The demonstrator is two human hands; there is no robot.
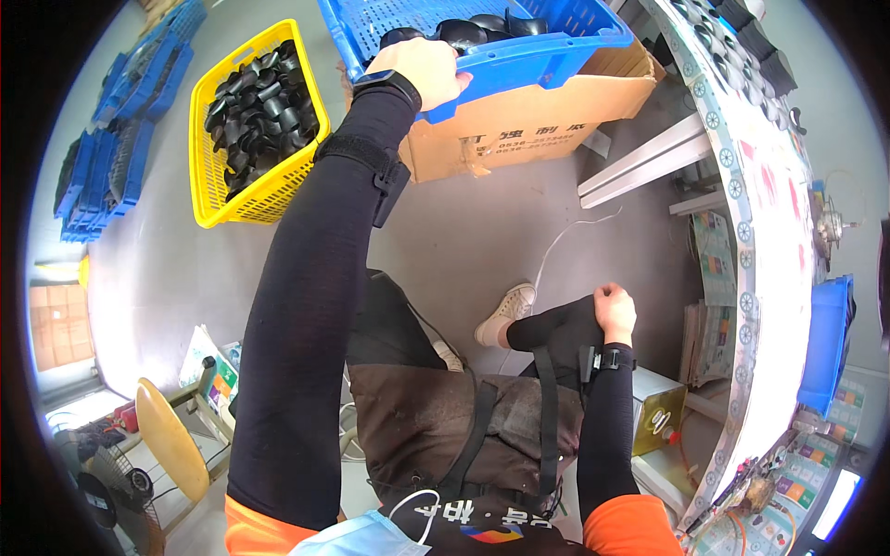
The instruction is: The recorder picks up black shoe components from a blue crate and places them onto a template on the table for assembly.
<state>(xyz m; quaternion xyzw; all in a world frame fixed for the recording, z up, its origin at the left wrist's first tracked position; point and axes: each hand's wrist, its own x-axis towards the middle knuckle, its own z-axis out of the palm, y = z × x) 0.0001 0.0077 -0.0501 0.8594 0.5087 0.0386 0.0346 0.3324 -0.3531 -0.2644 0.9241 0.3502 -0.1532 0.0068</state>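
My left hand [417,73] is stretched out to the near left corner of a blue plastic crate [528,67]. Its thumb lies outside along the rim and the fingers curl over it, their tips hidden. Inside the crate, black curved shell-like pieces [462,34] lie just beyond that hand. On my right knee rests my right hand [614,310], its fingers curled in and nothing seen in them. A cardboard box [519,130] stands under the crate.
To the left on the floor is a yellow basket [206,176] full of similar black pieces. A long table [769,222] with more pieces runs along the right. Stacked blue crates [97,185], a fan [120,486] and a wooden-seated stool [171,435] stand at left. A thin white cord [556,243] crosses the floor.
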